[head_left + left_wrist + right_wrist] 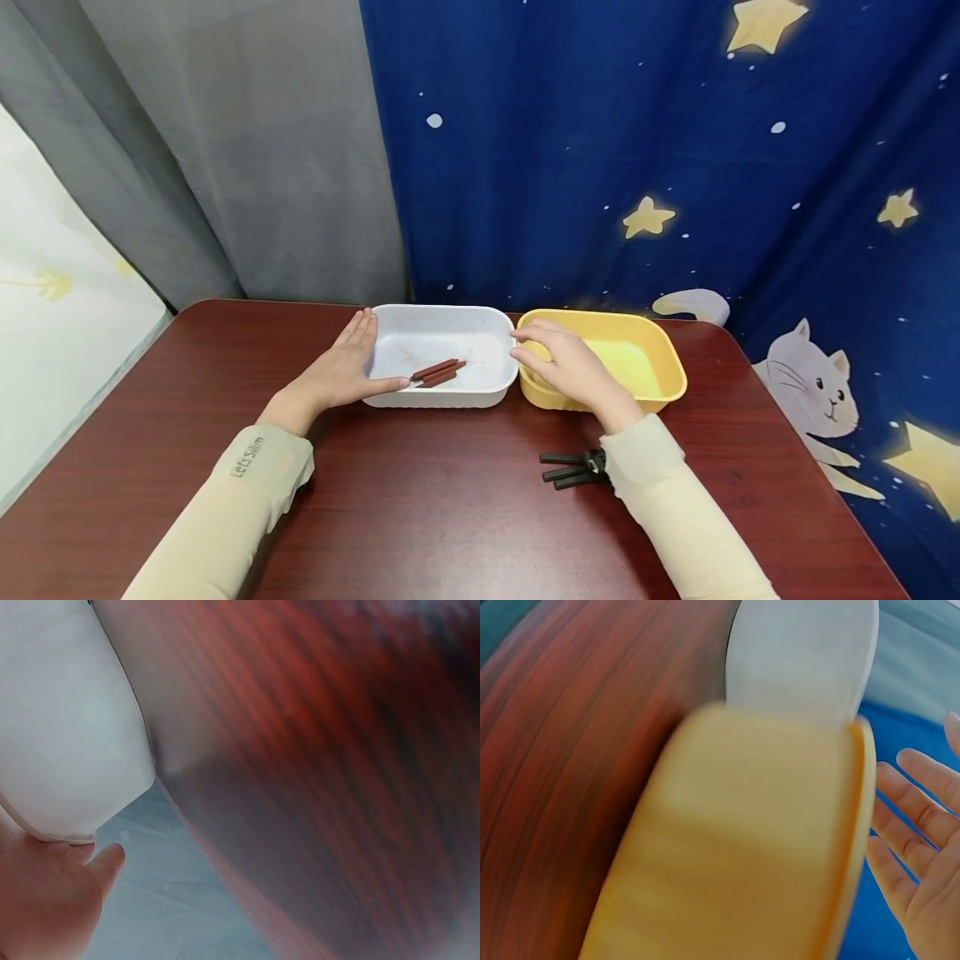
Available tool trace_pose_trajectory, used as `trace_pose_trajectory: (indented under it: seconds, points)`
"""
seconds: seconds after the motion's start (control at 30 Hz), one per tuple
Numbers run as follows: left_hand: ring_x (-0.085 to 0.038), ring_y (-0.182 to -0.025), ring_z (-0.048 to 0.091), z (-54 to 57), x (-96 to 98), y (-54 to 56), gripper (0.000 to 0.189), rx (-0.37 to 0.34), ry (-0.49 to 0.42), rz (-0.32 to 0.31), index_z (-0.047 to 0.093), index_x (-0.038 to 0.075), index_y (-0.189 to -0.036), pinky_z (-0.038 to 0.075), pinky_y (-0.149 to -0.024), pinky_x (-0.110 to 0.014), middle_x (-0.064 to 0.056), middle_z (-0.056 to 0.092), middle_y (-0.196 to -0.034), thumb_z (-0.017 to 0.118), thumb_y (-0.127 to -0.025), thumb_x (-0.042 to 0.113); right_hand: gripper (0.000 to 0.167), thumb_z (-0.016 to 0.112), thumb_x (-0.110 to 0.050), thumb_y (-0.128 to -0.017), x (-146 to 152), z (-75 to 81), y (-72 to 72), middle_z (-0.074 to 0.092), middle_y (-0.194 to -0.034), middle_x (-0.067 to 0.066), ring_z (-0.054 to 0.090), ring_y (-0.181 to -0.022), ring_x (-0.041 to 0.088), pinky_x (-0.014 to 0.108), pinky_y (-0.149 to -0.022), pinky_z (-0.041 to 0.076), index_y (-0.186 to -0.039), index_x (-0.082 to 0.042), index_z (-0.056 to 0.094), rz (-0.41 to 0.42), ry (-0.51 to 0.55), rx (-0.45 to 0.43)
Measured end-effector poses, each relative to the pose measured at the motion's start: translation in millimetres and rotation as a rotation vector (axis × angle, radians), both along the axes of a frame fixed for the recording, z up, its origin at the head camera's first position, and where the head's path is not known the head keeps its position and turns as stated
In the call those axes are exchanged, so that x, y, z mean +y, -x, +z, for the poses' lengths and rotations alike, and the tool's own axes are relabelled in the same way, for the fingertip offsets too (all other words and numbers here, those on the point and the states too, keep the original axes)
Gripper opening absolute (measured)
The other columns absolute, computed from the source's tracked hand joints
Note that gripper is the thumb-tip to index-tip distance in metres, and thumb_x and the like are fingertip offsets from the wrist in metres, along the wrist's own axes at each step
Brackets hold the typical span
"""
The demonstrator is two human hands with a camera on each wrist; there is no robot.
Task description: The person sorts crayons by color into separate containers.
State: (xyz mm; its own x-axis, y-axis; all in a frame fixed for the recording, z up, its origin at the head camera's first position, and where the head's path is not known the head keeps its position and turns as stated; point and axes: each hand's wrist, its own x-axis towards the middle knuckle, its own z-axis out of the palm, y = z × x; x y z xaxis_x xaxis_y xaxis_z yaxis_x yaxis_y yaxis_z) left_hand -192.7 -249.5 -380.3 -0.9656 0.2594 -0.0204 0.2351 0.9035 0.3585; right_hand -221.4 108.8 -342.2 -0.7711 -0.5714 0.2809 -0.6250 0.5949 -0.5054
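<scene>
My left hand (337, 371) rests on the left end of a white plastic basin (431, 399), its fingers straight along the left rim and its thumb by the front rim. In the left wrist view that hand (49, 900) touches the white rim. Several thin reddish-brown sticks (438, 373) lie inside near the front wall; their exact kind is too small to tell. Over the left end of a yellow basin (660, 367) hovers my right hand (566, 362), fingertips by the white basin's right rim. The right wrist view shows its fingers (922, 814) spread, holding nothing.
Both basins stand side by side near the back edge of a dark red-brown table (450, 517). A small black object with leg-like rods (573, 471) lies by the right cuff. Behind hang a grey curtain (292, 150) and a blue starry curtain (540, 150).
</scene>
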Motion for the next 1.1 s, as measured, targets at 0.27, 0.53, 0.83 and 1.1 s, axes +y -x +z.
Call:
trace_pose_trajectory:
  seconds: [0.27, 0.53, 0.83, 1.1]
  points:
    - [-0.035, -0.155, -0.006, -2.2, -0.9, 0.0, 0.126, -0.005, -0.005, 0.005, 0.001, -0.006, -0.156, 0.01, -0.125, -0.054, -0.019, -0.007, -0.167, 0.061, -0.081, 0.075, 0.065, 0.055, -0.05, -0.099, 58.8, -0.3, -13.5, 0.045, -0.155, 0.009, 0.039, -0.145, 0.03, 0.052, -0.119, 0.031, -0.15, -0.012, 0.046, -0.122, -0.13, -0.01]
    - [-0.037, -0.155, -0.004, -4.3, -1.5, -0.4, 0.125, 0.009, -0.002, -0.006, 0.002, -0.007, -0.156, 0.01, -0.125, -0.055, -0.02, -0.006, -0.166, 0.061, -0.081, 0.074, 0.078, 0.056, -0.05, -0.098, 115.8, -15.8, -19.3, 0.026, -0.164, 0.012, 0.027, -0.151, 0.033, 0.058, -0.119, 0.026, -0.158, -0.009, 0.025, -0.197, -0.214, -0.006]
    - [-0.037, -0.155, -0.004, -4.5, -1.7, -3.1, 0.124, 0.0, -0.013, -0.016, 0.0, -0.006, -0.156, 0.011, -0.124, -0.055, -0.019, -0.007, -0.167, 0.062, -0.082, 0.073, 0.097, 0.057, -0.055, -0.096, 165.3, -18.9, 0.1, -0.002, -0.169, 0.01, 0.0, -0.156, 0.033, 0.063, -0.12, 0.017, -0.16, -0.008, 0.001, -0.251, -0.238, -0.133]
    - [-0.037, -0.155, -0.004, -2.8, -1.2, -0.2, 0.125, 0.016, -0.002, -0.018, 0.002, -0.007, -0.156, 0.011, -0.124, -0.055, -0.02, -0.005, -0.167, 0.062, -0.081, 0.073, 0.105, 0.059, -0.056, -0.094, 178.4, -30.6, 11.4, -0.008, -0.168, 0.013, -0.003, -0.155, 0.037, 0.063, -0.121, 0.013, -0.158, -0.004, -0.006, -0.247, -0.265, -0.181]
